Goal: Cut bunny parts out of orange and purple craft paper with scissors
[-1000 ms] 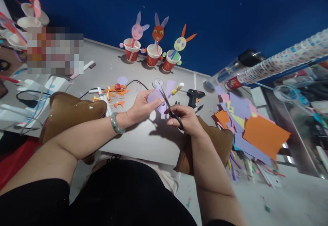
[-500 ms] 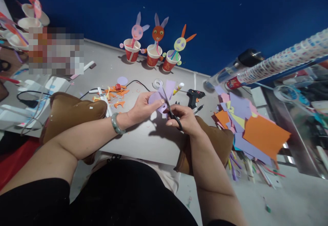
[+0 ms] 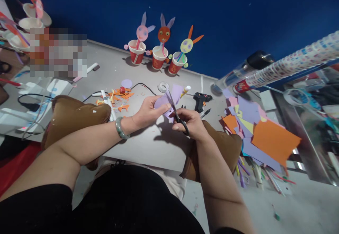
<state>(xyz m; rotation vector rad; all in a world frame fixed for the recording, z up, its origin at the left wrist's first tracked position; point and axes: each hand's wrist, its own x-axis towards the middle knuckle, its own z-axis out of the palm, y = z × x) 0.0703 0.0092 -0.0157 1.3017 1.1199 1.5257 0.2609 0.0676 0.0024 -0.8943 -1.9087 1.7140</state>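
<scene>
My left hand (image 3: 150, 112) pinches a piece of purple paper (image 3: 160, 102) between thumb and fingers over the middle of the table. In my right hand (image 3: 192, 122) is a pair of black-handled scissors (image 3: 182, 122), its blades pointing up and left across the paper. Part of the paper hangs beyond the blades. Just behind lie a roll of tape (image 3: 163, 86) and a pen with a white cap (image 3: 187, 89). A purple paper circle (image 3: 126, 83) rests farther left, near orange paper scraps (image 3: 123, 107).
Three red cups (image 3: 137, 56) with paper rabbit figures stand along the blue wall. A black glue gun (image 3: 201, 100) lies right of my hands. Coloured paper sheets (image 3: 275, 138) are heaped at the right. Brown cushions (image 3: 79, 115) sit under my forearms; power strips (image 3: 39, 110) lie left.
The hands, paper and scissors keep almost the same place. The whole view has shifted very slightly.
</scene>
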